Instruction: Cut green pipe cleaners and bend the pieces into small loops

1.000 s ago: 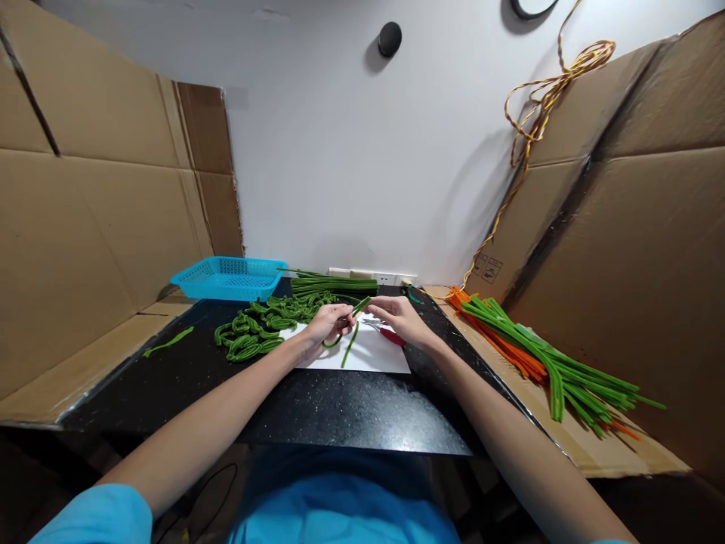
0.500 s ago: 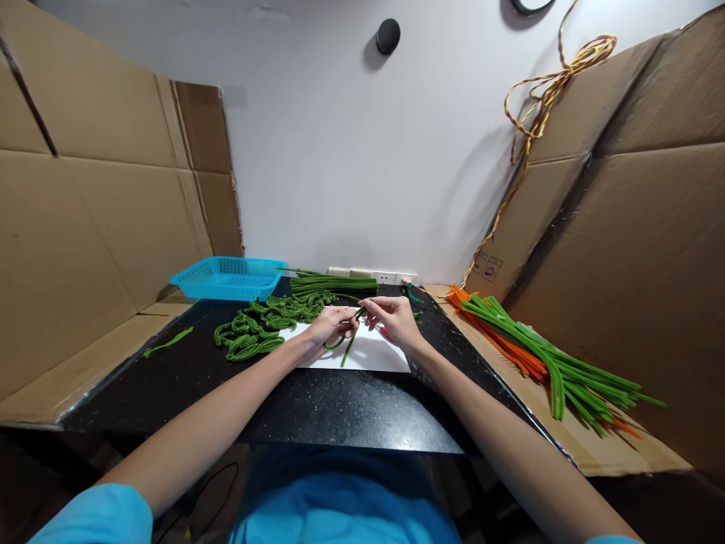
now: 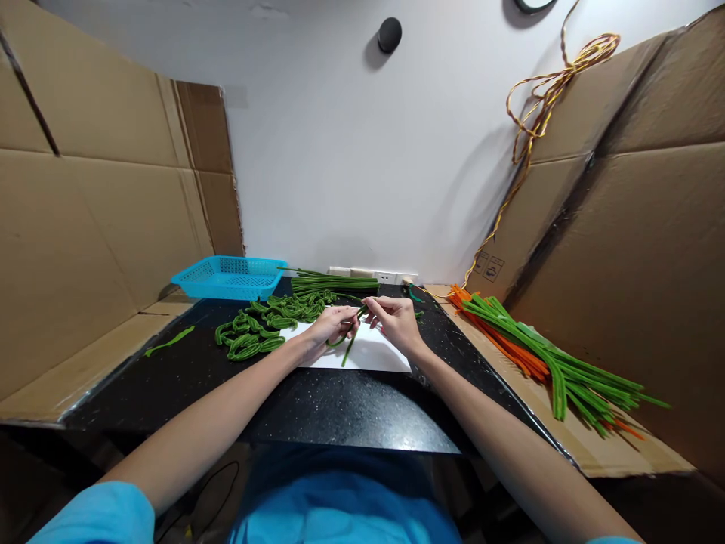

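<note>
Both hands meet over a white sheet (image 3: 374, 355) on the black table (image 3: 317, 408). My left hand (image 3: 331, 325) pinches a green pipe cleaner (image 3: 350, 344) that is bent into a loop, its loose end hanging down onto the sheet. My right hand (image 3: 395, 319) is closed on the upper end of the same pipe cleaner, fingertips close to the left hand's. To the left of the hands lies a pile of bent green pipe cleaners (image 3: 266, 321).
A blue mesh basket (image 3: 229, 276) stands at the back left. Straight green pipe cleaners (image 3: 334, 284) lie along the wall. A heap of green and orange pipe cleaners (image 3: 544, 359) rests on cardboard at the right. One green piece (image 3: 168, 341) lies at the left edge.
My right hand has moved left from the red-handled tool on the sheet and closed on the pipe cleaner beside my left hand. The tool is now hidden behind it.
</note>
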The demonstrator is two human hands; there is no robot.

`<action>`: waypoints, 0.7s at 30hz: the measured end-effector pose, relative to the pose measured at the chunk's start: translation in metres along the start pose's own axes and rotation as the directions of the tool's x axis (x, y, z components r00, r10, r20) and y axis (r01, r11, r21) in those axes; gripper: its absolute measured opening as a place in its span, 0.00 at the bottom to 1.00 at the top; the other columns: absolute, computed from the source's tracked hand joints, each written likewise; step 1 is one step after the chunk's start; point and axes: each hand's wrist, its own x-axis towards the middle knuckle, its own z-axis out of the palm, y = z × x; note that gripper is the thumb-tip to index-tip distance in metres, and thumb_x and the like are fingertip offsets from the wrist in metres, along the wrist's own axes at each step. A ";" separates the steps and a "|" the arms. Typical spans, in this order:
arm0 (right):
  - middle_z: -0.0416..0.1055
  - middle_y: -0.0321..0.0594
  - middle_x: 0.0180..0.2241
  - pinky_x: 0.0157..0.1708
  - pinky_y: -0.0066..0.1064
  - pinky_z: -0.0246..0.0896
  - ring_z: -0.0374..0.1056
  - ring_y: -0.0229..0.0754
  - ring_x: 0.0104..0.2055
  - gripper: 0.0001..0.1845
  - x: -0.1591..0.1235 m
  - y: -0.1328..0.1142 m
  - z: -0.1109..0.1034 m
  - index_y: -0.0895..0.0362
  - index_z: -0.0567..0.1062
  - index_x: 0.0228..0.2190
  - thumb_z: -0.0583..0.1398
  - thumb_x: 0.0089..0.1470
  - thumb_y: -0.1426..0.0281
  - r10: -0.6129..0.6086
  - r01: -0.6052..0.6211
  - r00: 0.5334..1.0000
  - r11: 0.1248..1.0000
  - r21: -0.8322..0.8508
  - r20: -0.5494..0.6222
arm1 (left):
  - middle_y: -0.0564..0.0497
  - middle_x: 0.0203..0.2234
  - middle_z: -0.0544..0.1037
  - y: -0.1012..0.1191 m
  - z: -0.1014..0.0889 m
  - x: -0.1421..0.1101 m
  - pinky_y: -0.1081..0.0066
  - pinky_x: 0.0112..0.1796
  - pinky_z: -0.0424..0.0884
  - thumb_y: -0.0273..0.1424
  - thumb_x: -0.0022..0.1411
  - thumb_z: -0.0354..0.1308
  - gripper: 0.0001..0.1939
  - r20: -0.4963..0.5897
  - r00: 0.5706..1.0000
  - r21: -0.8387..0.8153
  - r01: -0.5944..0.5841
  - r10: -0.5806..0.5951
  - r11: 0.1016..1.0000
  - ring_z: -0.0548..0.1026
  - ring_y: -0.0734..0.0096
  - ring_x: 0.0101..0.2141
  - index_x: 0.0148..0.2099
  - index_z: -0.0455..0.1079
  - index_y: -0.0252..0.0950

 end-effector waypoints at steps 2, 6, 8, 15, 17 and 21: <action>0.77 0.41 0.22 0.22 0.28 0.67 0.71 0.38 0.22 0.20 0.000 0.000 0.000 0.59 0.85 0.30 0.65 0.57 0.55 -0.001 0.001 1.000 1.000 0.000 -0.019 | 0.50 0.25 0.71 0.001 0.000 -0.001 0.75 0.27 0.62 0.40 0.59 0.66 0.17 -0.018 1.000 -0.027 0.016 -0.017 0.999 0.67 0.77 0.25 0.31 0.67 0.32; 0.78 0.42 0.22 0.22 0.29 0.69 0.73 0.40 0.22 0.21 0.003 0.000 -0.003 0.60 0.85 0.32 0.66 0.55 0.53 0.076 -0.072 0.992 0.997 0.038 -0.105 | 0.50 0.25 0.73 -0.001 -0.004 0.000 0.75 0.26 0.62 0.40 0.62 0.64 0.15 -0.036 0.997 -0.107 0.058 -0.062 0.993 0.69 0.74 0.25 0.38 0.67 0.34; 0.79 0.43 0.23 0.21 0.29 0.70 0.74 0.41 0.22 0.22 0.005 -0.001 -0.005 0.60 0.85 0.32 0.67 0.53 0.52 0.129 -0.122 0.979 0.991 0.056 -0.157 | 0.50 0.24 0.72 -0.001 -0.005 0.001 0.75 0.26 0.61 0.40 0.64 0.62 0.14 -0.032 0.996 -0.139 0.078 -0.084 0.987 0.68 0.74 0.25 0.40 0.69 0.34; 0.78 0.44 0.23 0.17 0.28 0.68 0.74 0.43 0.21 0.26 0.010 0.001 -0.016 0.61 0.84 0.32 0.69 0.48 0.48 0.207 -0.178 0.950 0.975 0.136 -0.234 | 0.49 0.24 0.67 -0.001 -0.004 0.001 0.76 0.24 0.58 0.36 0.67 0.56 0.15 0.047 0.984 -0.149 0.177 -0.172 0.973 0.62 0.76 0.24 0.38 0.76 0.26; 0.78 0.44 0.22 0.19 0.29 0.71 0.73 0.42 0.21 0.26 0.013 0.003 -0.019 0.61 0.83 0.31 0.69 0.47 0.48 0.190 -0.156 0.952 0.975 0.156 -0.241 | 0.49 0.25 0.65 0.000 -0.004 0.000 0.77 0.24 0.58 0.35 0.67 0.55 0.16 0.073 0.982 -0.148 0.182 -0.172 0.972 0.61 0.77 0.23 0.39 0.76 0.26; 0.77 0.43 0.21 0.23 0.30 0.73 0.75 0.42 0.22 0.25 0.017 0.006 -0.024 0.60 0.82 0.29 0.70 0.47 0.49 0.168 -0.124 0.954 0.975 0.185 -0.250 | 0.50 0.25 0.63 0.001 -0.001 -0.001 0.77 0.24 0.59 0.32 0.66 0.56 0.12 0.092 0.978 -0.185 0.201 -0.186 0.962 0.59 0.77 0.23 0.35 0.73 0.27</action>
